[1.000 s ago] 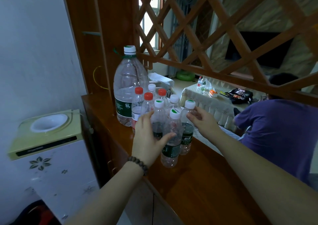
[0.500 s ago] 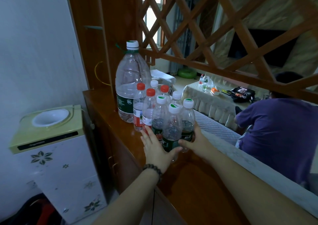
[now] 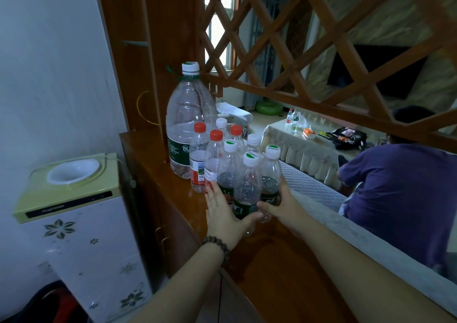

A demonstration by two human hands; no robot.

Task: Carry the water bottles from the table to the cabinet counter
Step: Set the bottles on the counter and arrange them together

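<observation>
Counter: the glossy reddish-brown wooden cabinet counter (image 3: pixel 277 256) is carrying the whole cluster of bottles near its far end, close against the wooden post, which is probably leaving the near stretch free for more.

Front bottle: the small clear plastic water bottle with a white-and-green cap and dark green label (image 3: pixel 248 189) is standing upright at the front of the group, touching its neighbours.

Left hand: the left hand (image 3: pixel 223 215), wearing a dark beaded bracelet (image 3: pixel 215 246), is lying flat against the left flank of the front bottles, fingers straight and together, thumb reaching under the front bottle's label; it is bracing rather than gripping.

Right hand: the right hand (image 3: pixel 280 205) is curling around the lower part of the right-hand small clear bottle with the white-and-green cap (image 3: pixel 270 174), thumb crossing toward the front bottle; the fingers behind are hidden, so how tightly it is closing I cannot tell.

Why so held: the two hands are seemingly squeezing the front bottles in toward the pack (light, nearly empty bottles are tipping easily), so that they are standing steady.

Behind: three small clear bottles with red caps (image 3: pixel 215 159) and a large clear 6L jug with a white cap (image 3: pixel 189 124) are standing at the back.

Still to fetch: more small bottles (image 3: pixel 291 122) are waiting on the cloth-covered table (image 3: pixel 306 149) beyond the lattice.
</observation>
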